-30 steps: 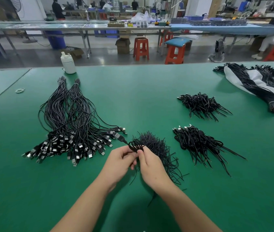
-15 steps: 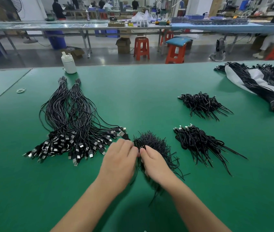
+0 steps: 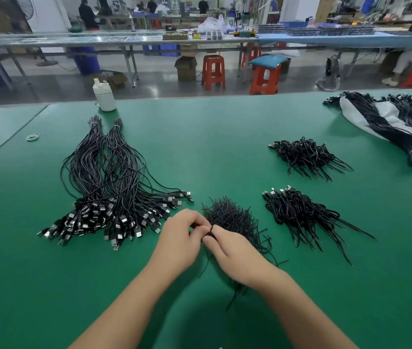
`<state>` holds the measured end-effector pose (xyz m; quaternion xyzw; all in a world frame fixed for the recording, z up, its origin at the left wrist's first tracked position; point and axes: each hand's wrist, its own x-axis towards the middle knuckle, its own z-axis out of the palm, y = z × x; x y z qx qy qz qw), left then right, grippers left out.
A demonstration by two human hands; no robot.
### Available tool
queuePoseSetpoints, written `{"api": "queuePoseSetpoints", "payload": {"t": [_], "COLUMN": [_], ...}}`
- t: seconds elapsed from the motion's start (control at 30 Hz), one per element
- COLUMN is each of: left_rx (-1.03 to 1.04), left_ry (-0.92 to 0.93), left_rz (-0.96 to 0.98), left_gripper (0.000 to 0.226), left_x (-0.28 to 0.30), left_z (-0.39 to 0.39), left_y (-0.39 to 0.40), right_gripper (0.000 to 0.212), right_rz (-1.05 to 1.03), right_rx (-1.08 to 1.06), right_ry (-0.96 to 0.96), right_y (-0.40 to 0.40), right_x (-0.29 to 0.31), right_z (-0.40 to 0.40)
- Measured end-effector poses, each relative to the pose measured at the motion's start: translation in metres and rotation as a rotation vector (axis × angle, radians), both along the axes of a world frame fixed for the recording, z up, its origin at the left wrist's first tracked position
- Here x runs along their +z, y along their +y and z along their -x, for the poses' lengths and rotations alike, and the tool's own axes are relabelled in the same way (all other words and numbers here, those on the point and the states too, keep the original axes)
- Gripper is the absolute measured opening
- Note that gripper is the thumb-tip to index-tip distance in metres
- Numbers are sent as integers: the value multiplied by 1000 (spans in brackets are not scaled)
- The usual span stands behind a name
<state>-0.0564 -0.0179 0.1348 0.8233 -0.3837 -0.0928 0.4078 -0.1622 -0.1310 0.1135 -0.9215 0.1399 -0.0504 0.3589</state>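
Observation:
On the green table, my left hand and my right hand meet at the near centre. Both pinch a coiled black cable between their fingertips, and its loose end trails down under my right wrist. Just behind the hands lies a heap of short black twist ties. To the left spreads a large fan of black USB cables, tied at the far end, with the metal plugs pointing toward me.
Two piles of coiled, tied cables lie to the right. More cable bundles rest on a white sheet at far right. A white bottle stands at the far edge, rubber bands at far left.
The hands moved from the front edge of the tie heap slightly toward me, and the coil is now tucked between the fingertips of both hands.

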Motion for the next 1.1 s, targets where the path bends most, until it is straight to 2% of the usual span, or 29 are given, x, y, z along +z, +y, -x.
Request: {"api": "queuePoseSetpoints", "payload": {"t": [0.1,0.23,0.3,0.43,0.57,0.7,0.73,0.83,0.93,1.1], "left_rx": [70,94,83,82,94,-22,-79,-225,-205,-177], "left_ry": [216,361,437,432,226,158,167,208,155,41], "left_rz": [-37,-47,-30,-54,-172,-248,-272,-313,-348,-467], "left_gripper": [17,16,13,11,23,43,42,20,10,11], "left_x": [-2,-5,-8,-12,-13,-12,-10,-3,1,2], "left_z": [-6,-12,-14,-16,-19,-24,-26,-27,-26,-18], "left_y": [1,2,3,5,4,5,6,11,10,6], "right_gripper": [27,33,36,44,45,38,35,30,40,39], "right_rz": [209,595,722,851,958,984,976,933,776,782], "right_rx": [14,61,48,55,76,105,111,168,220,269], "right_ry": [-40,-84,-118,-113,-107,-85,-66,-38,27,25], "right_y": [1,3,4,3,7,3,2,1,0,-3], "right_x": [-2,-7,-7,-15,-19,-20,-19,-17,-21,-28], "right_z": [0,0,1,0,-2,-3,-3,-2,-5,-5]}}
